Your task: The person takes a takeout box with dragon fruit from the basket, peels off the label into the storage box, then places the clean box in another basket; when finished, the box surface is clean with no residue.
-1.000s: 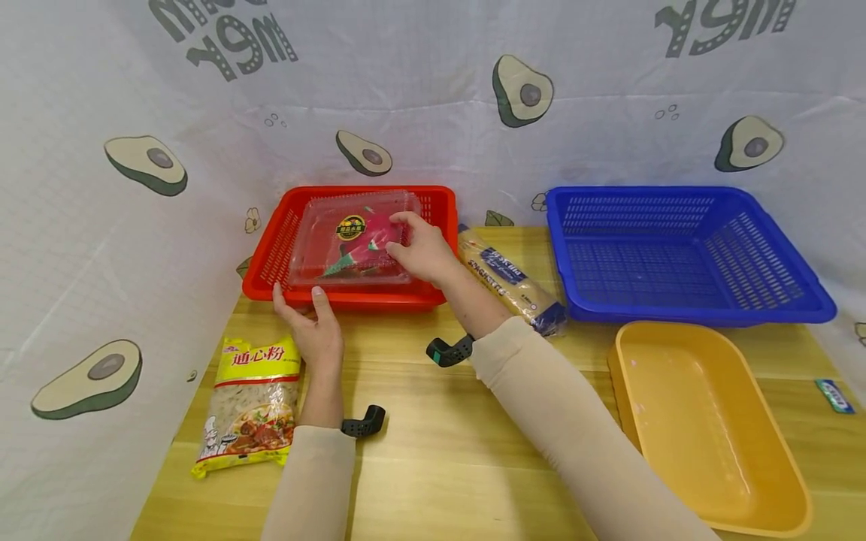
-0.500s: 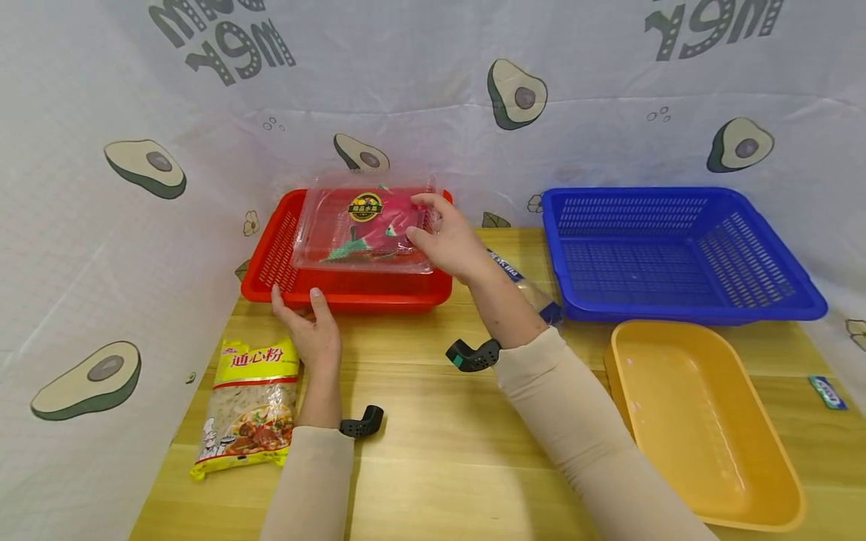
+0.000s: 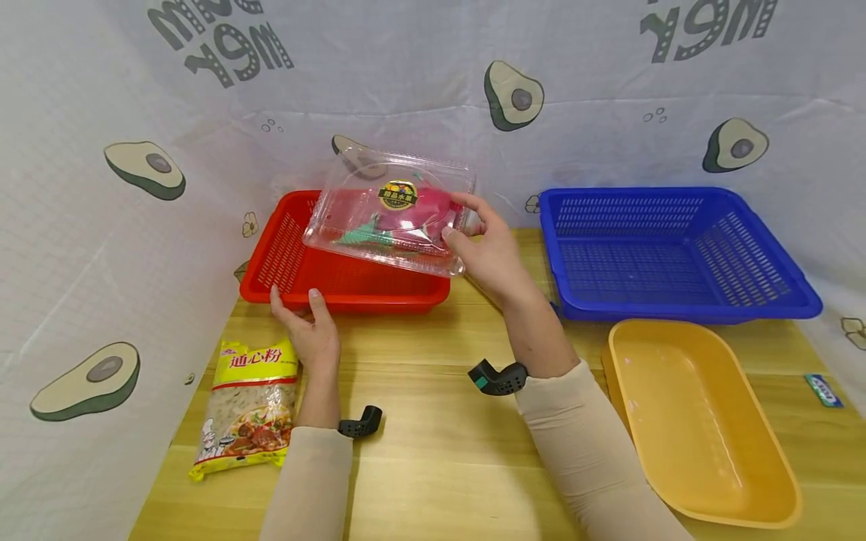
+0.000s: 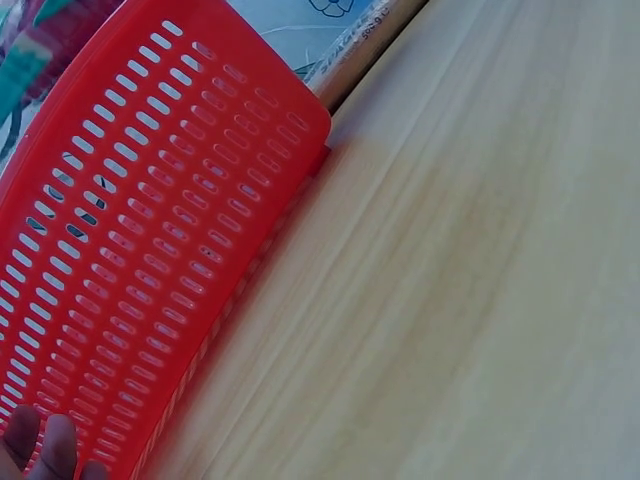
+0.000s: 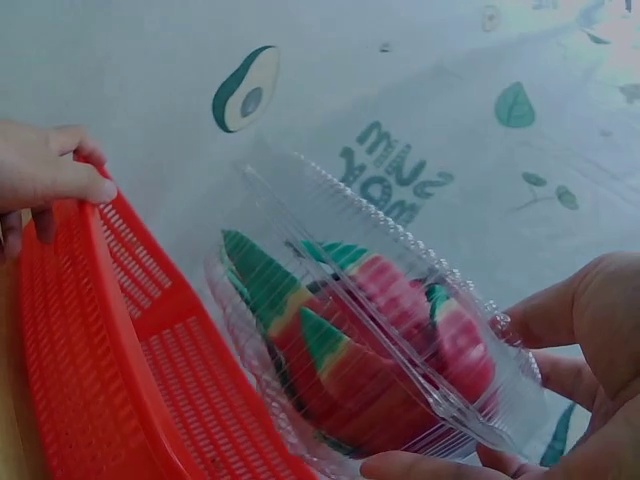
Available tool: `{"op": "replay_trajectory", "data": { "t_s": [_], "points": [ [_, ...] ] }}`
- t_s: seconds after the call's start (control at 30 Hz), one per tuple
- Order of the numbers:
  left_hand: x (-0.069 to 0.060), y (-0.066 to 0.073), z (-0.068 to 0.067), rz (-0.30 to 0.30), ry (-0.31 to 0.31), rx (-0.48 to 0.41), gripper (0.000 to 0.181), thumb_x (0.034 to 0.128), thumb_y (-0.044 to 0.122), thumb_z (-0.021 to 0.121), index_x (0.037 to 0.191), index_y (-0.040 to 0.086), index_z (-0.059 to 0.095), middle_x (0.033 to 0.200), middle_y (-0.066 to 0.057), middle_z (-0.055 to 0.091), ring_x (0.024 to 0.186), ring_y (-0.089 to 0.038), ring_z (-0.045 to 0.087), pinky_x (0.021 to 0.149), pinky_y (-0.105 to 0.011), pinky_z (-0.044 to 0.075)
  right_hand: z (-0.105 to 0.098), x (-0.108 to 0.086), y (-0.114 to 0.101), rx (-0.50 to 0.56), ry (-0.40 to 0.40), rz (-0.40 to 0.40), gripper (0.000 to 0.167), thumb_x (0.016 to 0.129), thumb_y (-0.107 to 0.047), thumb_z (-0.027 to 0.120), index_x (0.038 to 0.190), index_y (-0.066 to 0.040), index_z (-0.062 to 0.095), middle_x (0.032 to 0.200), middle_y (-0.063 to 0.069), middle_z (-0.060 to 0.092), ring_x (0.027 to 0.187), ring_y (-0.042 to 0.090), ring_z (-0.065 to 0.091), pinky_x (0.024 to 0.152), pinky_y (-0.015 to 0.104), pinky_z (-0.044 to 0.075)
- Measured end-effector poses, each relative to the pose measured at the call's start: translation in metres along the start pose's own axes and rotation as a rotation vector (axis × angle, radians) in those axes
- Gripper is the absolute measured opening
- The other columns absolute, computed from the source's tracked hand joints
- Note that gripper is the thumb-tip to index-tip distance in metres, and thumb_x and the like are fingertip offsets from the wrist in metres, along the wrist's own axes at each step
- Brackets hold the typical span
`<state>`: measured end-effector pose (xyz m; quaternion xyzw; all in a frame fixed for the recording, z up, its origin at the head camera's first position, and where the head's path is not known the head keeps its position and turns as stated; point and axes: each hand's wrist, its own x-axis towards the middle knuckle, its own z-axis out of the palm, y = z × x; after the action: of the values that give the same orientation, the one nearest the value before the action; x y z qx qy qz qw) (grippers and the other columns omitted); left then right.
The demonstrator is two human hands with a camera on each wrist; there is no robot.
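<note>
Pink-and-green fruit (image 5: 390, 290), red basket (image 3: 386, 301)

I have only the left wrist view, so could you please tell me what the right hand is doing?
Observer: The right hand holds a clear plastic box by its right edge.

Operator: Thank you; is there anything farther over on the right side of the table?

Observer: Yes, a blue basket stands there, with an orange-yellow tub on its near side.

Operator: And does anything lie in front of the red basket, please?

Observer: A yellow-ended bag lies there, toward the left.
</note>
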<state>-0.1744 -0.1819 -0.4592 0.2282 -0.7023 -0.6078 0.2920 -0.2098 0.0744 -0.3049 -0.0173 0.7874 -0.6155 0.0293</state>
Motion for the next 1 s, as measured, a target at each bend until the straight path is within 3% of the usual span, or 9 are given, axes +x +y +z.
{"op": "replay_trajectory", "data": {
  "t_s": [0.1,0.27,0.5,0.73,1.0],
  "points": [
    [0.0,0.0,0.0,0.002,0.0,0.008,0.079,0.1004,0.049,0.058,0.162,0.025,0.015,0.165,-0.014,0.03,0.147,-0.031,0.039,0.123,-0.047,0.032,-0.009,-0.009,0.005,0.023,0.047,-0.021,0.052,0.098,-0.021,0.066,0.146,-0.036,0.052,0.113,0.011,0.05,0.103,0.025,0.052,0.07,0.026,0.057],
    [0.0,0.0,-0.001,0.01,0.004,0.018,0.079,0.1004,0.048,0.058,0.162,0.024,0.016,0.164,-0.014,0.031,0.147,-0.032,0.04,0.124,-0.048,0.031,-0.025,-0.026,0.012,0.077,0.08,-0.055,0.053,0.099,-0.02,0.064,0.149,-0.031,0.049,0.11,0.008,0.048,0.095,0.021,0.054,0.06,0.022,0.052],
    [-0.001,-0.001,-0.001,0.012,0.006,0.03,0.079,0.1004,0.049,0.057,0.162,0.024,0.016,0.165,-0.013,0.03,0.147,-0.032,0.04,0.124,-0.047,0.031,-0.046,-0.052,0.023,0.12,0.08,-0.062,0.053,0.102,-0.019,0.06,0.152,-0.026,0.045,0.111,0.006,0.041,0.077,0.014,0.062,0.067,0.026,0.061],
    [-0.002,0.0,-0.001,0.005,-0.001,0.035,0.078,0.101,0.049,0.056,0.162,0.025,0.014,0.165,-0.014,0.029,0.148,-0.032,0.039,0.124,-0.048,0.03,-0.059,-0.074,0.034,0.121,0.071,-0.039,0.055,0.103,-0.016,0.058,0.155,-0.023,0.041,0.117,0.007,0.04,0.095,0.019,0.055,0.069,0.025,0.061],
    [-0.001,-0.001,-0.001,0.023,0.006,0.031,0.079,0.1008,0.049,0.057,0.162,0.022,0.015,0.165,-0.016,0.03,0.147,-0.034,0.04,0.123,-0.05,0.031,-0.067,-0.098,0.043,0.064,0.081,-0.023,0.057,0.103,-0.015,0.058,0.156,-0.024,0.04,0.111,0.008,0.041,0.079,0.014,0.057,0.067,0.024,0.058]
  ]
}}
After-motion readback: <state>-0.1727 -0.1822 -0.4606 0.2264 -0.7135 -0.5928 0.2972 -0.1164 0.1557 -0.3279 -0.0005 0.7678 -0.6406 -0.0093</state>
